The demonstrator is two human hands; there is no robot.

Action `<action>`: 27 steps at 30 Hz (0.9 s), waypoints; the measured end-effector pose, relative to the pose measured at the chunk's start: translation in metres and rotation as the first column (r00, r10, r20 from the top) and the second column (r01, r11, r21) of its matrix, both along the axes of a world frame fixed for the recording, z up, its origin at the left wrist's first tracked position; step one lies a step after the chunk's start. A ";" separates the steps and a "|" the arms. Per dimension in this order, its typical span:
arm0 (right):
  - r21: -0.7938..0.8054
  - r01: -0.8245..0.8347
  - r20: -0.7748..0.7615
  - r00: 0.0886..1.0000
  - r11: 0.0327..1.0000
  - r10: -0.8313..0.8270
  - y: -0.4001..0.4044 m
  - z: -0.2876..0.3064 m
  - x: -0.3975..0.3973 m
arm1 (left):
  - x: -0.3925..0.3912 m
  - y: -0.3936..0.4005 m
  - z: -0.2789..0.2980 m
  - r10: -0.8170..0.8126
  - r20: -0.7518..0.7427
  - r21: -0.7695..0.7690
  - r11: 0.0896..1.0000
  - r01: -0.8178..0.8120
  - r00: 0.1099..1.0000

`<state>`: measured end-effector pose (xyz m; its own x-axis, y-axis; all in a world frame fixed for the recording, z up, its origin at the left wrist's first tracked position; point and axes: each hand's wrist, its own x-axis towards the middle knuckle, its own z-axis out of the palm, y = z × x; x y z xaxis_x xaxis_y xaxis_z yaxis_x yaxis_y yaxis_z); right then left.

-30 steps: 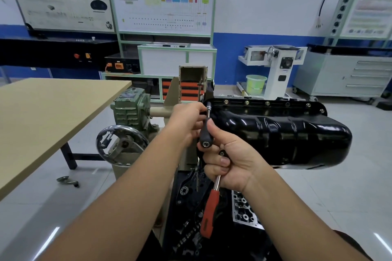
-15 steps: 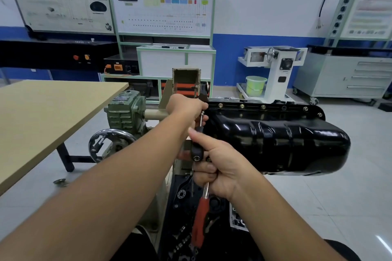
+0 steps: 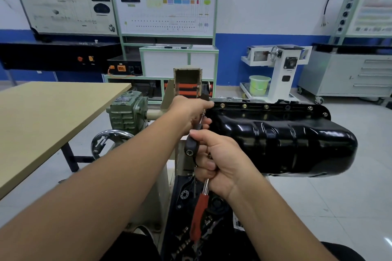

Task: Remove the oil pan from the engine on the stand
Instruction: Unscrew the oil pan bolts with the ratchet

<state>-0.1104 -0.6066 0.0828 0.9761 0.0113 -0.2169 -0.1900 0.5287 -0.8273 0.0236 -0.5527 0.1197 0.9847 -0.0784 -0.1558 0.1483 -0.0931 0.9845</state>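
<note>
The glossy black oil pan lies sideways on the engine stand, with several brass bolts along its top flange. My left hand curls around the slim extension bar at the pan's left end, where the flange corner is hidden by my fingers. My right hand grips the ratchet by its shaft just below the black head. The ratchet's red handle hangs down below my fist.
A tan table stands at the left. The stand's hand wheel and green gearbox sit left of my arms. A dark tray of sockets and parts lies below. White equipment, a green bucket and cabinets line the back wall.
The view has shifted and both hands have moved slightly left and up along the pan's left end. The ratchet handle has swung a little; both grips are unchanged.
</note>
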 end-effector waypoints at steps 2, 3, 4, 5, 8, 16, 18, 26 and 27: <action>-0.079 0.051 0.008 0.999 0.996 -0.050 0.006 -0.002 0.002 | -0.001 0.001 0.001 -0.006 0.035 0.037 0.999 0.005 0.999; -0.063 0.045 0.006 0.999 0.997 -0.045 0.008 -0.004 0.002 | -0.002 0.000 0.001 -0.002 0.046 0.040 0.999 0.000 0.999; -0.012 0.012 0.003 1.000 1.000 -0.012 0.008 -0.006 0.002 | -0.002 0.000 0.001 -0.001 0.047 0.033 0.999 -0.001 0.999; 0.065 -0.044 0.002 0.999 0.997 0.044 0.007 -0.009 0.002 | -0.002 -0.001 0.001 -0.002 0.037 0.011 1.000 0.001 0.999; 0.281 -0.174 0.036 0.985 0.944 0.171 -0.001 -0.015 -0.002 | -0.002 -0.002 -0.002 -0.019 -0.018 -0.097 0.995 0.017 1.000; 0.436 -0.186 0.126 0.981 0.880 0.145 -0.009 -0.016 -0.006 | 0.000 -0.005 -0.005 0.021 -0.035 -0.126 0.992 -0.025 0.999; 0.343 -0.120 0.086 0.992 0.932 0.096 -0.004 -0.012 -0.004 | 0.000 -0.008 -0.005 0.069 0.007 -0.097 0.993 -0.068 0.998; 0.119 -0.078 0.006 0.997 0.990 0.078 -0.001 -0.018 -0.004 | 0.010 -0.012 -0.012 0.204 0.161 0.065 0.974 -0.216 0.966; 0.182 -0.088 0.013 0.996 0.979 0.087 -0.004 -0.021 -0.005 | 0.010 -0.013 -0.013 0.225 0.160 0.043 0.971 -0.235 0.961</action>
<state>-0.1158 -0.6106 0.0620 0.9708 0.1353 -0.1982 -0.2378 0.6519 -0.7200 0.0333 -0.5661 0.1062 0.9875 0.1579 0.0008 0.0208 -0.1350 0.9906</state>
